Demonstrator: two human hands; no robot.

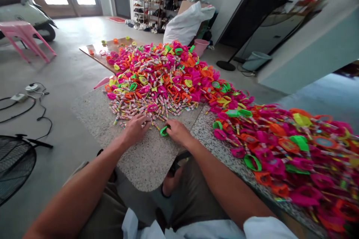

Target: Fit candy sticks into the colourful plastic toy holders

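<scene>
Two bare hands rest on the near part of a speckled stone counter [146, 160], at the edge of a large heap of small plastic pieces. The right hand [177, 131] is closed around a green plastic ring [164, 131], which is pinched at the fingertips and lies touching the counter surface just beside the heap's near edge. The left hand [136, 127] lies palm down with fingers spread and loosely curled, its fingertips among the small patterned sticks [131, 114] scattered along the front of the heap; it grips nothing that can be made out.

Behind both hands, the main heap [165, 78] of pink, orange, green and yellow rings mixed with sticks covers most of the counter and runs back onto a wooden board [97, 53]. A second heap [294, 153] of the same coloured pieces fills the counter section to the person's right.

On the floor to the left stand a black fan [14, 164], a power strip with cables [24, 99] and a pink plastic stool [24, 35]. A white sack [186, 24] lies beyond the counter, near a shoe rack [148, 5].
</scene>
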